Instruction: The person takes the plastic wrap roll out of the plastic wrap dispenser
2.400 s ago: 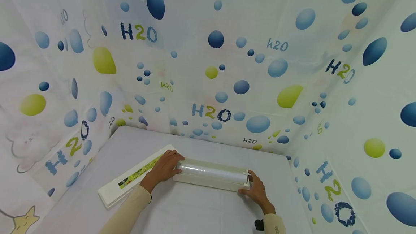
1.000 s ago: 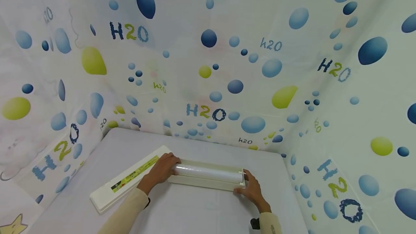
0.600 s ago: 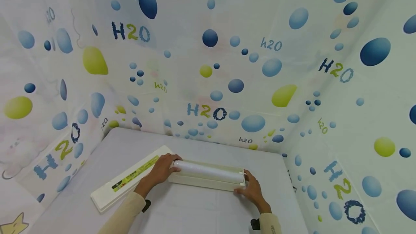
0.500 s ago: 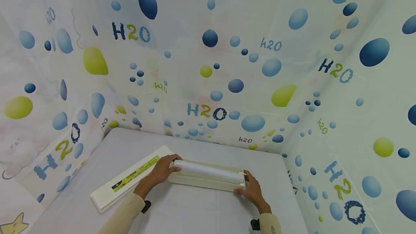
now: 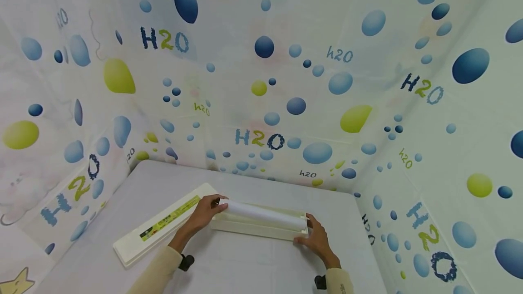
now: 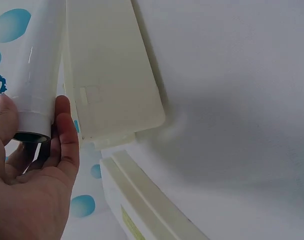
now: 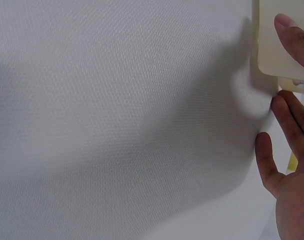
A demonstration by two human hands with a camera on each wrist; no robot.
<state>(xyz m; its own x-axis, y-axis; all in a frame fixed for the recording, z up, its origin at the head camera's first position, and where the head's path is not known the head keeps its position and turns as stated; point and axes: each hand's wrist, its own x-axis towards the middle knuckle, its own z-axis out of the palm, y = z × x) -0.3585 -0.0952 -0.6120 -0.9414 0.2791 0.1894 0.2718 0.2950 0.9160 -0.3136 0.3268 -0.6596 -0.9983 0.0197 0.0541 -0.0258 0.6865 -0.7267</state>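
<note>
My left hand [image 5: 202,214] pinches the left end of a shiny white roll of cling film [image 5: 265,214]. That end is raised above the cream dispenser box [image 5: 253,229], while the roll's right end stays down in it. In the left wrist view, the roll [image 6: 38,70] shows its dark hollow core between thumb and fingers, beside the box [image 6: 114,65]. My right hand [image 5: 318,238] grips the box's right end, thumb on the front wall and fingers round the end. The right wrist view shows that thumb against the box [image 7: 277,50].
A long cream lid [image 5: 135,242] with a yellow-green label lies slantwise on the white-covered table [image 5: 253,267], left of the box. Patterned curtains [image 5: 229,80] hang behind the table and at both sides. A dark band with a small device [image 5: 186,262] is on the left wrist.
My left hand has tilted the roll's left end up out of the box and turned slightly. The right hand keeps its hold at the box's right end.
</note>
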